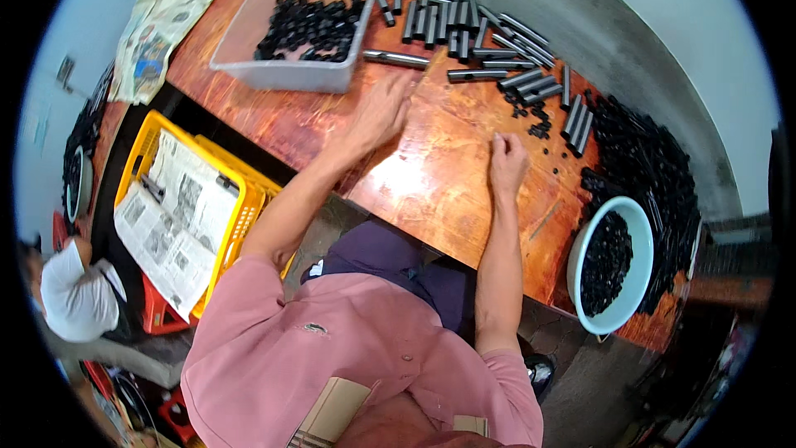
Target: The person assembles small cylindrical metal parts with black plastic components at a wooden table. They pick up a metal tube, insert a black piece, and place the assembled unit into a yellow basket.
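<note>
My left hand [384, 109] is over the wooden table, its fingers stretched forward and slightly bent, with nothing visible in them. Just beyond its fingertips lies a shiny metal tube [396, 59] with a dark end, beside a translucent plastic bin [240, 70] of small black caps [308, 26]. Farther right on the tabletop, my right hand [508, 159] is closed, thumb against curled fingers; whatever it may hold is hidden. Beyond the hands, several metal tubes with black ends [448, 18] lie in loose rows, with small black pieces [539, 129] scattered near them.
A pale blue basin [582, 261] of small black parts stands at the right edge, against a heap of black pieces [643, 162]. To the left is a yellow crate [240, 228] with newspaper [178, 211] in it. A person in white [81, 294] is at far left.
</note>
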A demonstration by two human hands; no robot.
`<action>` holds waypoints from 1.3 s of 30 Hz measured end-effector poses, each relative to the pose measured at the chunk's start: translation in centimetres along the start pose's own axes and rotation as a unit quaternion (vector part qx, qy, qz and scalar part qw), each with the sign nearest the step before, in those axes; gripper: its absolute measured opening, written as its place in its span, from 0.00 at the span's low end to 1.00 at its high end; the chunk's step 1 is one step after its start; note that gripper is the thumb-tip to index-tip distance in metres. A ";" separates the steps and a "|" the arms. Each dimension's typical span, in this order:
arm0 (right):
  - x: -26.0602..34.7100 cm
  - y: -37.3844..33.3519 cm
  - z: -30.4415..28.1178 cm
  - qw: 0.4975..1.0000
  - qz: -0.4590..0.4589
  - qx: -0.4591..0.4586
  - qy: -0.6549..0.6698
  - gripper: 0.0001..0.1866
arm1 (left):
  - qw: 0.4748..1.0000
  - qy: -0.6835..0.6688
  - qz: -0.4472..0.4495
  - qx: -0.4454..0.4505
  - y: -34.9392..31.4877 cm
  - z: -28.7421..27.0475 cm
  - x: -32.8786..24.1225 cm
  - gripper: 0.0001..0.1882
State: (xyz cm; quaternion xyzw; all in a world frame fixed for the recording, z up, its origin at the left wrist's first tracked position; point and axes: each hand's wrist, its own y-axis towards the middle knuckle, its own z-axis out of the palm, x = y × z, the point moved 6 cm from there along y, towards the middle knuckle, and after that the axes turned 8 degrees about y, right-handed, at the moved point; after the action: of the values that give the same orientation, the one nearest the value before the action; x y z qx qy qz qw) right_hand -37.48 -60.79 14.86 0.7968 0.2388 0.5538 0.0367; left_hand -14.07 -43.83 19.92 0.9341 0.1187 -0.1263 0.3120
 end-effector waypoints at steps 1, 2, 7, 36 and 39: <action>0.1 0.1 0.2 1.000 -0.003 0.004 0.004 0.11 | 1.000 0.024 0.009 -0.006 1.7 1.2 0.7 0.24; 0.2 0.1 0.3 1.000 -0.004 0.005 0.006 0.11 | 0.994 0.103 0.018 -0.011 2.9 3.1 2.2 0.25; -0.3 0.2 0.2 1.000 -0.004 0.007 0.013 0.11 | 0.974 0.225 0.015 0.023 5.2 6.3 5.7 0.22; -1.3 -0.1 -0.2 0.913 0.147 0.045 0.377 0.15 | 0.810 -0.524 -0.259 0.033 4.8 9.2 -9.1 0.30; -0.6 -0.3 0.4 0.913 0.147 0.075 0.373 0.14 | 0.635 -0.700 -0.323 0.052 4.6 12.2 -9.4 0.29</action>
State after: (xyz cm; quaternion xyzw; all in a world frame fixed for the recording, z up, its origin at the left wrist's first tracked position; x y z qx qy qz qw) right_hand -37.40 -60.67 14.09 0.5587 0.1562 0.7905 -0.1965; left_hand -23.53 -56.21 15.94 0.4828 0.1526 -0.8406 0.1922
